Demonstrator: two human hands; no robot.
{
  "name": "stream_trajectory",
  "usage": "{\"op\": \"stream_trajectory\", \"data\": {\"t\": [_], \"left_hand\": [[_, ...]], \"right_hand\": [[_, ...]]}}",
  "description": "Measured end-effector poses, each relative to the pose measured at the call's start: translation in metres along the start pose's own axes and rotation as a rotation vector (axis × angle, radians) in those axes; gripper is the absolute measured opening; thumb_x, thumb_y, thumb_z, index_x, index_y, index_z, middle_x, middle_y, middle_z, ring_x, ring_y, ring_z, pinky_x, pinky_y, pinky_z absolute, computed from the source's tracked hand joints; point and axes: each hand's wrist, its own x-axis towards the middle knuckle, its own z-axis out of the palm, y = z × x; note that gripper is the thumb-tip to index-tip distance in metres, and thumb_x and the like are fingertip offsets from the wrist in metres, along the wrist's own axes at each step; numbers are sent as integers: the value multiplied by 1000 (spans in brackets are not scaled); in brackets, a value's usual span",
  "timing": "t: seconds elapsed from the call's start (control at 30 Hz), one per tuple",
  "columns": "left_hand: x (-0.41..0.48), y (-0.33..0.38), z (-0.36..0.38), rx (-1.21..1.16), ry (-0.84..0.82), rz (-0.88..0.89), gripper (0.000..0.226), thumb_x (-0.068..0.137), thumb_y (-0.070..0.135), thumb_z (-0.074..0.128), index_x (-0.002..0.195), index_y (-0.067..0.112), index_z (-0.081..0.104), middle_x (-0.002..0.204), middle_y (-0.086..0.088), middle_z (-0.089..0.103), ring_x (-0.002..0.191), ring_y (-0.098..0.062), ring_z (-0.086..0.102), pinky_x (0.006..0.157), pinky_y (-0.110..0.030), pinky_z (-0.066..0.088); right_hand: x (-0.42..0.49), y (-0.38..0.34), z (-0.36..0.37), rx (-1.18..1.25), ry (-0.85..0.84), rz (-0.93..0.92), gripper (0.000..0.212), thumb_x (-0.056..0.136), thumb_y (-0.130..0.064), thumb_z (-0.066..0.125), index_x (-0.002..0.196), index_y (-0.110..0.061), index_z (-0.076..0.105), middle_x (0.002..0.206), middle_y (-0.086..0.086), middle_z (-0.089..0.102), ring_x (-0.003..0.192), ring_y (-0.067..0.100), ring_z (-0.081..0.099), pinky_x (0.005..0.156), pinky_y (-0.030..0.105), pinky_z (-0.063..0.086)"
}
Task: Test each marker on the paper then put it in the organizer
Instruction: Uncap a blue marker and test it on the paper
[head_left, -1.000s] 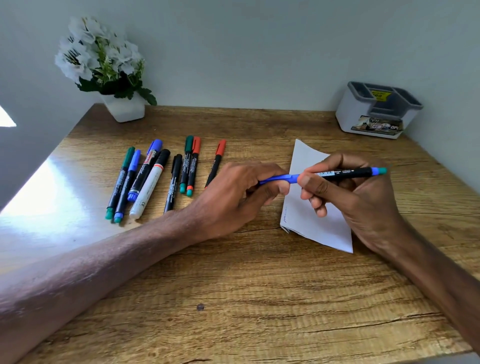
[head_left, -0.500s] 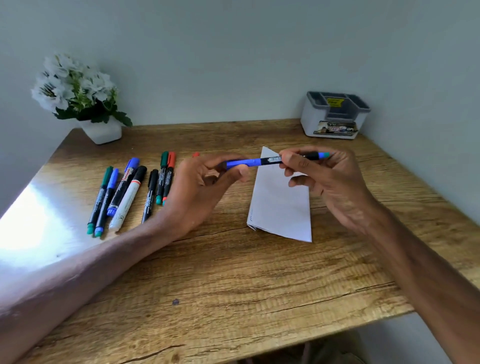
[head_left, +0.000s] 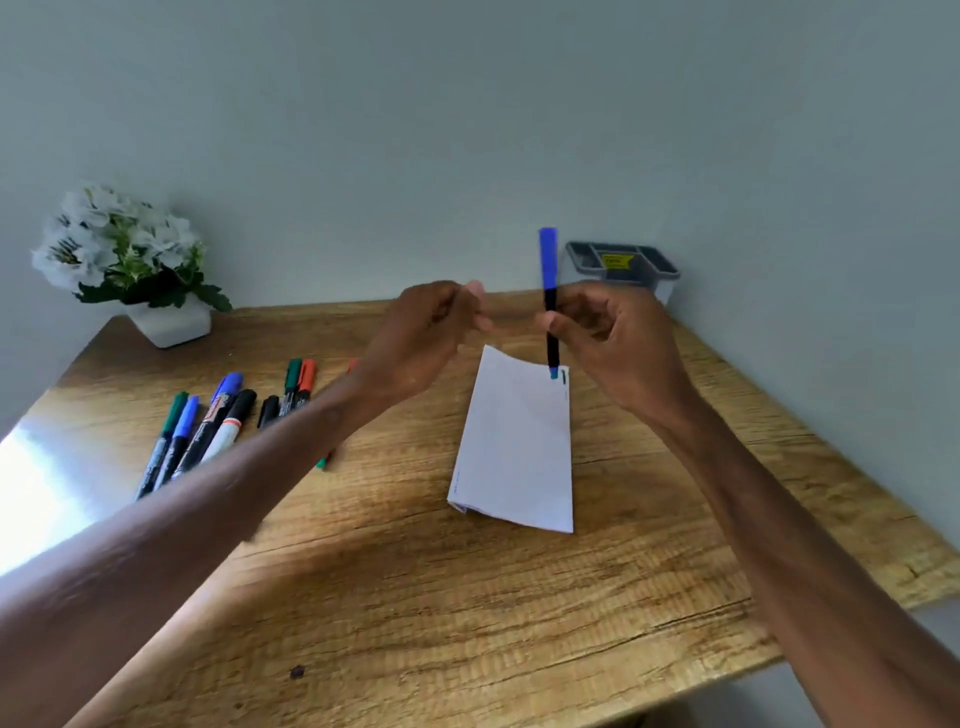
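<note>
R hand (head_left: 618, 338) grip closed round upright blue-capped marker (head_left: 549, 301).

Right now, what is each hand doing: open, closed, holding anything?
Left hand: fingers curled loosely, holding nothing visible.
Right hand: closed on the blue marker, held upright with its cap on top.

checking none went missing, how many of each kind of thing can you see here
loose markers: 8
held marker in right hand: 1
folded paper: 1
organizer: 1
flower pot: 1
total: 12
</note>
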Motion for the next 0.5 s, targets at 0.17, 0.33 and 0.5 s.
{"op": "stream_trajectory", "data": {"t": [0.17,0.33,0.5], "left_hand": [[28,-21,4,595,-221,-14,21,92,10,57,101,10,76,109,-2,75,105,-22,67,89,-31,49],[33,-40,15,770,-248,-9,25,82,4,55,91,15,76,94,-3,76,91,-26,71,78,-40,59],[30,-33,30,934,-263,48,14,92,10,59,95,8,72,96,-10,74,86,-33,71,67,-38,57]], "right_hand": [[42,22,-16,62,217,13,57,87,-6,78,136,-18,53,102,3,74,87,13,75,79,41,64],[82,34,-24,-49,323,-102,88,87,-3,78,158,-22,27,102,8,74,87,13,75,82,33,63],[106,50,-16,-119,438,-156,76,87,-3,78,150,-17,38,102,6,72,87,11,74,83,25,61]]}}
